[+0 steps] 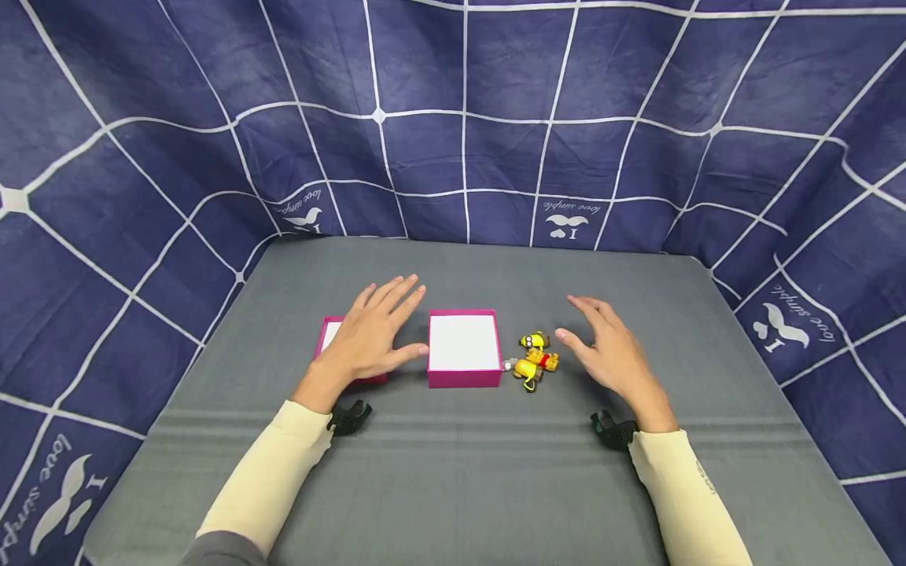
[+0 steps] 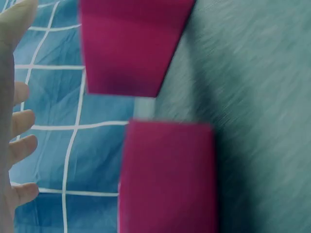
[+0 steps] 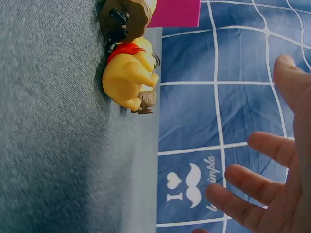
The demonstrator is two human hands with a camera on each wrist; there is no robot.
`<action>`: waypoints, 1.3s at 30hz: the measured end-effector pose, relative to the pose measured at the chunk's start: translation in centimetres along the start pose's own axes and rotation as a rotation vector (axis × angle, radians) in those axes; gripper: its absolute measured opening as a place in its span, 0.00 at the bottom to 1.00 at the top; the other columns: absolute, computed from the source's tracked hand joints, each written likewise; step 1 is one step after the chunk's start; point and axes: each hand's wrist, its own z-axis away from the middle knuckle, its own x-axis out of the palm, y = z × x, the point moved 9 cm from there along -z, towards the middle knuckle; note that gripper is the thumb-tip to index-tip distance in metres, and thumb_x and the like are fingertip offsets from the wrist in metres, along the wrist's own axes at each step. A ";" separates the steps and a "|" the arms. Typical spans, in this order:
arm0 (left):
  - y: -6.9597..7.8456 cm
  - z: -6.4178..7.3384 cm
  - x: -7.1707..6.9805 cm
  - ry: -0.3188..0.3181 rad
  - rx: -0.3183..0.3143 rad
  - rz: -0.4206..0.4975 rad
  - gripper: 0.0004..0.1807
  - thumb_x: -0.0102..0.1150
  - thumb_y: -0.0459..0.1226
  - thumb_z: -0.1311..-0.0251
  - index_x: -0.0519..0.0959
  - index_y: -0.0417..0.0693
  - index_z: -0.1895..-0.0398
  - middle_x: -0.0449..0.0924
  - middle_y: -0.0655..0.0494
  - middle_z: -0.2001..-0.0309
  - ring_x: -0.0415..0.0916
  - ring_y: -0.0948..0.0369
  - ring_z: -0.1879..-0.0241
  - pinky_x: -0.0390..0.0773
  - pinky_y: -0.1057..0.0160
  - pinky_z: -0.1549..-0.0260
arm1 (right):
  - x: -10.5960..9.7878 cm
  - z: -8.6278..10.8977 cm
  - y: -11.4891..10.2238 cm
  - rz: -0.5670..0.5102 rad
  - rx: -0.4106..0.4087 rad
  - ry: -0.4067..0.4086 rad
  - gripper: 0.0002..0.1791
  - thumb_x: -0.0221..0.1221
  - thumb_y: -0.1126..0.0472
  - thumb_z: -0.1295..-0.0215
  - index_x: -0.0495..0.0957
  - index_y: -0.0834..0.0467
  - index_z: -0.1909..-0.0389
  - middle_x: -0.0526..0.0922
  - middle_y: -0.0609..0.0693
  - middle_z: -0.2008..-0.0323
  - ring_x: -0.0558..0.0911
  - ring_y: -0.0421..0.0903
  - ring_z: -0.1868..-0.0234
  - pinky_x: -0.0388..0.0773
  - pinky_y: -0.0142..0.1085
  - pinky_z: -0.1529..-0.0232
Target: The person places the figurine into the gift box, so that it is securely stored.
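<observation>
My left hand (image 1: pixel 373 332) spreads its fingers above a magenta box (image 1: pixel 329 321) with a white inside, hiding much of it. Right of that hand stands a second magenta box (image 1: pixel 464 379), also white inside. Beside this box lies a small cluster: a yellow minion figure (image 1: pixel 534 340), a Pooh bear figure in a red shirt (image 1: pixel 543 360), and another yellow figure (image 1: pixel 527 371) with a grey part at the box's wall. My right hand (image 1: pixel 610 350), fingers apart and holding nothing, hovers to the right of the figures. In the right wrist view the bear (image 3: pixel 124 75) lies on its side.
A grey cloth (image 1: pixel 460 472) covers the table. Blue curtains (image 1: pixel 495 157) with white grid lines hang behind it and on both sides. Each wrist wears a black camera mount, the left mount (image 1: pixel 349 418) and the right mount (image 1: pixel 613 430).
</observation>
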 end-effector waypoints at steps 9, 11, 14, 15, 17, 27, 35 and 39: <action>2.0 -0.2 1.5 -0.052 0.048 0.017 0.49 0.45 0.71 0.38 0.54 0.56 0.20 0.49 0.56 0.19 0.52 0.51 0.21 0.56 0.36 0.29 | 0.8 -0.1 0.1 -0.074 -0.008 -0.007 0.33 0.54 0.41 0.27 0.69 0.53 0.29 0.74 0.60 0.35 0.78 0.61 0.40 0.73 0.60 0.44; 2.2 -0.2 1.9 -0.067 0.053 0.014 0.49 0.42 0.72 0.38 0.53 0.57 0.20 0.48 0.56 0.19 0.51 0.52 0.21 0.56 0.36 0.29 | 0.9 -0.1 0.2 -0.080 -0.008 -0.007 0.32 0.54 0.41 0.27 0.69 0.54 0.29 0.75 0.60 0.36 0.79 0.61 0.41 0.74 0.59 0.45; 2.4 -0.2 2.3 -0.080 0.060 0.007 0.49 0.38 0.73 0.37 0.52 0.58 0.19 0.48 0.57 0.19 0.50 0.52 0.21 0.56 0.37 0.29 | 1.1 -0.1 0.4 -0.094 -0.008 -0.009 0.31 0.55 0.42 0.27 0.71 0.55 0.30 0.76 0.59 0.37 0.80 0.61 0.43 0.75 0.58 0.46; 2.5 -0.2 2.4 -0.081 0.062 0.007 0.49 0.38 0.73 0.37 0.52 0.58 0.19 0.49 0.56 0.19 0.51 0.52 0.22 0.57 0.37 0.29 | 1.1 -0.1 0.4 -0.102 -0.008 -0.010 0.31 0.55 0.42 0.27 0.71 0.55 0.30 0.76 0.59 0.37 0.81 0.60 0.44 0.76 0.58 0.47; 2.7 -0.2 2.7 -0.082 0.066 0.007 0.49 0.38 0.73 0.37 0.52 0.58 0.19 0.49 0.56 0.19 0.52 0.53 0.22 0.58 0.38 0.30 | 1.2 -0.1 0.5 -0.118 -0.003 -0.016 0.30 0.56 0.43 0.28 0.72 0.56 0.31 0.77 0.59 0.39 0.82 0.58 0.46 0.76 0.56 0.49; 2.9 -0.2 3.4 -0.107 0.084 0.022 0.51 0.37 0.76 0.40 0.54 0.60 0.20 0.50 0.56 0.19 0.57 0.53 0.25 0.63 0.42 0.34 | 2.2 0.7 0.5 -0.178 0.019 -0.058 0.27 0.61 0.48 0.30 0.76 0.56 0.35 0.82 0.57 0.47 0.80 0.48 0.58 0.73 0.41 0.58; 2.6 -0.1 4.0 -0.142 0.049 0.038 0.53 0.38 0.76 0.41 0.51 0.57 0.19 0.46 0.58 0.18 0.57 0.55 0.25 0.64 0.41 0.34 | 3.2 1.1 0.1 -0.212 0.019 -0.118 0.25 0.64 0.50 0.32 0.78 0.53 0.36 0.82 0.55 0.47 0.81 0.46 0.59 0.75 0.41 0.57; 2.5 -0.1 4.1 -0.152 0.044 0.042 0.53 0.40 0.75 0.41 0.50 0.58 0.19 0.46 0.58 0.18 0.56 0.55 0.25 0.63 0.41 0.34 | 3.4 1.3 -0.2 -0.230 0.005 -0.128 0.25 0.65 0.50 0.34 0.79 0.52 0.38 0.83 0.54 0.48 0.80 0.45 0.60 0.74 0.39 0.59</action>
